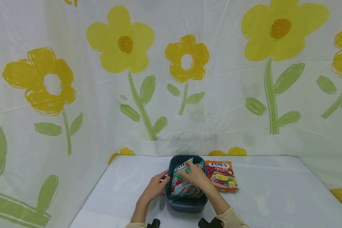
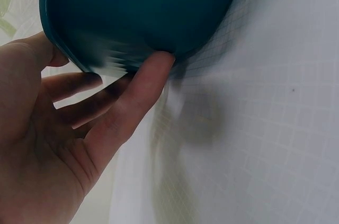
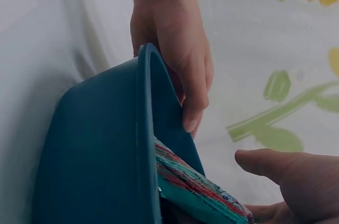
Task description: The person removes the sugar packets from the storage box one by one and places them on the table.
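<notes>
A dark teal plastic bin (image 1: 186,207) stands on the table, with teal candy bags inside it. The upper candy bag (image 1: 180,186) leans at a tilt, printed with red fruit; part of another shows behind it. My left hand (image 1: 155,187) rests against the outside of the bin's left wall, its fingers (image 2: 151,78) extended along the plastic. My right hand (image 1: 196,175) lies over the bags, fingers spread. In the right wrist view its thumb (image 3: 265,163) stands apart from the candy bag (image 3: 198,189), while its other fingers are partly hidden behind that bag.
An orange Fox's fruit candy bag (image 1: 222,175) lies flat on the table just right of the bin. The white table (image 1: 273,196) extends to both sides. Behind it hangs a white sheet (image 1: 216,126) printed with yellow flowers.
</notes>
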Motion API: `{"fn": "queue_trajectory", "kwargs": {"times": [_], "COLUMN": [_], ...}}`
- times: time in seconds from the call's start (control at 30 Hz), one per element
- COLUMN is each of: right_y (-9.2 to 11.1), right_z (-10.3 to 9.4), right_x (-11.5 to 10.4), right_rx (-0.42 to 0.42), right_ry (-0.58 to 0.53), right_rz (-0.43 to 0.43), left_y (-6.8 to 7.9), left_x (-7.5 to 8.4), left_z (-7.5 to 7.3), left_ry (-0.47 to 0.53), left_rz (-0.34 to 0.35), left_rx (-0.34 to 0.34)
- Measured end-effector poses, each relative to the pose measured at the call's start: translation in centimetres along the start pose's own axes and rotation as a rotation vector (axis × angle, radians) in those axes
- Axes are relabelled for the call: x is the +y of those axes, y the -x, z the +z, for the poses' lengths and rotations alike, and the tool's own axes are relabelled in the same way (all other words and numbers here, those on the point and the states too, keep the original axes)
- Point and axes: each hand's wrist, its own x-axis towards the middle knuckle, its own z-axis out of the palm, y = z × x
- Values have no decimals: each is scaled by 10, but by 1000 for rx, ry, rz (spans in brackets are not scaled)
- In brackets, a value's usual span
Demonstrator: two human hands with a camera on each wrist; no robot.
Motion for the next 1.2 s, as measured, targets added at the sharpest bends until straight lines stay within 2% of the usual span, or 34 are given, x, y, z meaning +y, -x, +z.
{"fn": "queue_trajectory", "kwargs": {"times": [0.3, 0.47, 0.97, 1.2], "right_y": [-1, -4, -3, -3], "right_z": [1, 2, 1, 0], "right_x": [6, 12, 20, 23], "right_rx": [8, 6, -44, -68], "right_ry": [-64, -140, -444, -522], "right_rz": [36, 64, 61, 49], "left_y": [0, 0, 1, 0], "left_x": [0, 0, 0, -1], "left_z": [-1, -1, -1, 0], "left_ry": [-2, -1, -1, 0], "left_rz": [-1, 1, -4, -10], "left_rx": [-1, -5, -3, -2]}}
